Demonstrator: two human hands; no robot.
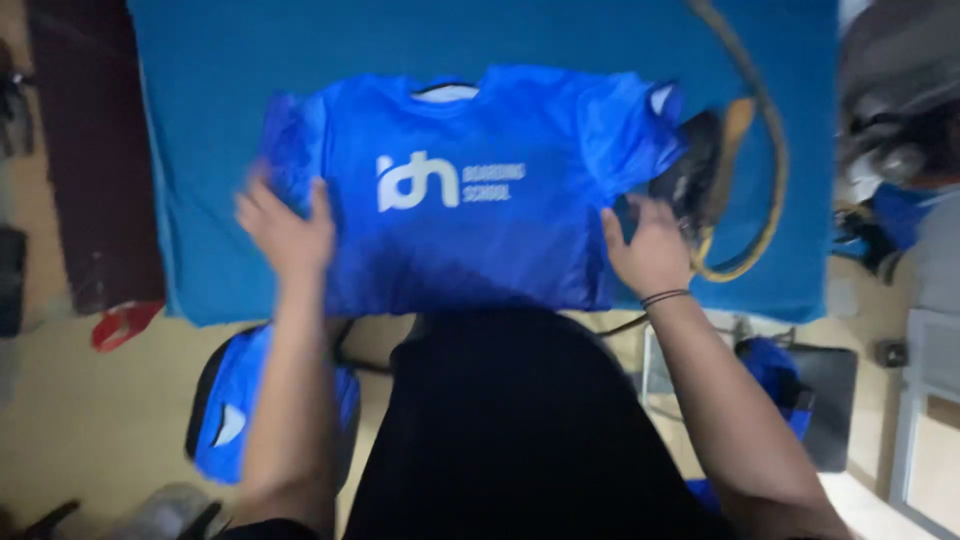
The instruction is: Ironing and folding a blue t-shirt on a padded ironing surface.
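Blue shirt spread flat on blue table. Left hand open, fingers spread on shirt's left edge; right hand open at right edge. Iron and looped cord just beside right sleeve. Red object on floor.

Single head view, steeply downward, close over blue-covered table.

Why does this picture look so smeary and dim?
Head view: motion blur smears the left hand, right hand and shirt edges; light is dim, the shirt's lower part falls in shadow, and the corners go dark and soft.
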